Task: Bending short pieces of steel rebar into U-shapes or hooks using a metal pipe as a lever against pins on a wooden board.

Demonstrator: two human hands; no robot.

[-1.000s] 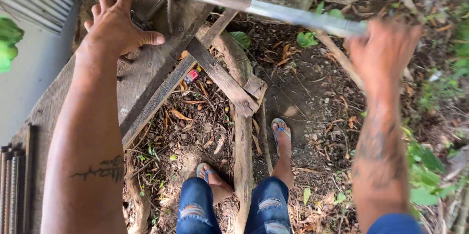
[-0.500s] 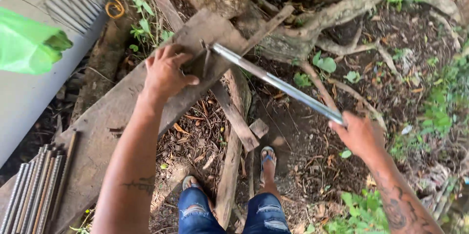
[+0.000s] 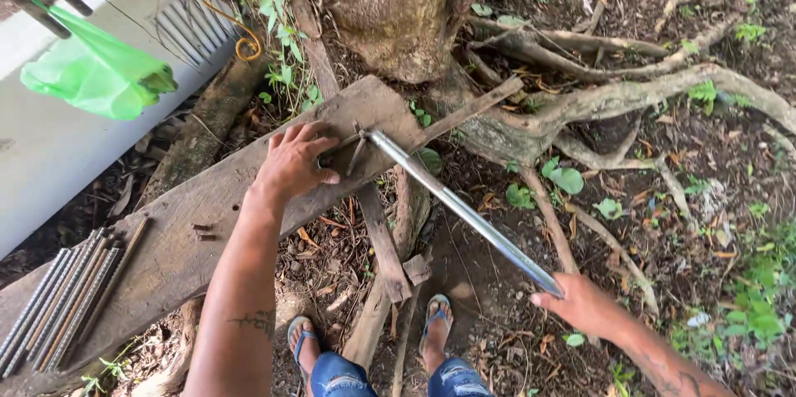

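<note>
A long grey metal pipe (image 3: 464,210) runs diagonally from a weathered wooden plank (image 3: 166,231) down to the right. My right hand (image 3: 584,306) grips the pipe's near end. My left hand (image 3: 294,160) lies on the plank beside the pipe's far end, fingers bent over a thin bent steel rod (image 3: 352,148) that sits among nails there. The pipe's far end meets that rod on the plank.
A tree trunk (image 3: 390,7) with spreading roots (image 3: 630,98) stands behind the plank. A bundle of ribbed steel bars (image 3: 62,302) lies at the plank's left end. A green plastic bag (image 3: 95,73) hangs over a pale wall. My sandalled feet (image 3: 435,326) stand on leaf-strewn soil.
The pipe has swung down from nearly level to a steep diagonal, my right hand dropping toward my feet. My left hand stays on the plank at the rod.
</note>
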